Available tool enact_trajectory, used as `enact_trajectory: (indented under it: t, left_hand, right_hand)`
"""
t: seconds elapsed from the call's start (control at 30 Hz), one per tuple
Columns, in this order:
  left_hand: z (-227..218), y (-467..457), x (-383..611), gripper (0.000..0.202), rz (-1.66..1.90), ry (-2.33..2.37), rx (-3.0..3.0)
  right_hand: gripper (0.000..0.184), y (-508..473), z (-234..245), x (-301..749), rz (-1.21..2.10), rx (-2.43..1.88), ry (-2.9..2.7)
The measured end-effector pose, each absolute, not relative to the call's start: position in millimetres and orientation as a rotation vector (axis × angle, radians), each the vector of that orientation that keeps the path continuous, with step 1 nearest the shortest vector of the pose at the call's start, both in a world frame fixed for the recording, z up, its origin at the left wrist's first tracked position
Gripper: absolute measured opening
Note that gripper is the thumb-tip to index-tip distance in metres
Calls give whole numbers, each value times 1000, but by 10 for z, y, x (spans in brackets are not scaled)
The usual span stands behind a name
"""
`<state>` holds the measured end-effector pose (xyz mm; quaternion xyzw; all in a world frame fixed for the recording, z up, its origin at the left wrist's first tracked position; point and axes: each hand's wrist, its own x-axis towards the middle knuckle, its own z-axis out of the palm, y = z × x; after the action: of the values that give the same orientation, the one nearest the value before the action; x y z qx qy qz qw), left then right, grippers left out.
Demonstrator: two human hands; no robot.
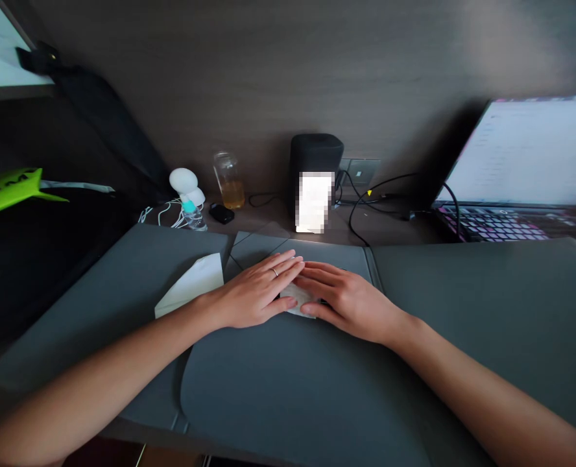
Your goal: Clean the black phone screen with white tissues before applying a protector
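My left hand (253, 292) lies with its fingers stretched out and a ring on one finger. Facing it, my right hand (356, 301) is also flat, and the fingertips of both hands meet. Under them a small pale piece of paper or tissue (298, 299) shows between the thumbs; most of it is hidden by my fingers. A dark edge appears beside it, too covered to name. Both hands rest over a dark grey folding mat or cover (288, 383). Left of my left hand, a folded white sheet of paper (193, 283) lies partly behind my forearm.
Behind the mat stand a black boxy device (316, 152) with a bright blurred front, a glass bottle (229, 185) of amber liquid, a small clear bottle (194, 217) and a white rounded device (183, 180). Cables run toward an open laptop (526, 155) at right. A black bag (35, 259) is at left.
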<state>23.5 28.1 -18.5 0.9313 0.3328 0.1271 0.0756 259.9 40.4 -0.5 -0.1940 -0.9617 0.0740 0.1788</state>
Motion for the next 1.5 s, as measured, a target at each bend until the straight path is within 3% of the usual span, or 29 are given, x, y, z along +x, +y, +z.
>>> enact_trajectory:
  t: [0.17,0.4,0.87,1.1,1.27,1.5]
  left_hand:
    - [-164,297,230,40,441,1009,2826]
    - [-92,297,218,24,519,1077,2767]
    - [-36,237,236,20,503,781,2758]
    - [-49,247,244,18,535,946,2723]
    - [-91,257,228,9,711,1096,2632]
    - [-112,293,222,10,715,1259,2691]
  right_hand:
    - [29,431,-16,2640,204,-594,-2648]
    - [29,425,-26,2620,278,-535,-2718]
    - [25,499,-42,2649,111,-681,-2690]
    - [23,453,-4,2606,194,-556,-2695]
    - [39,393,-18,2569,303,-524,-2720]
    - [25,531,33,2736,250,-782,-2761]
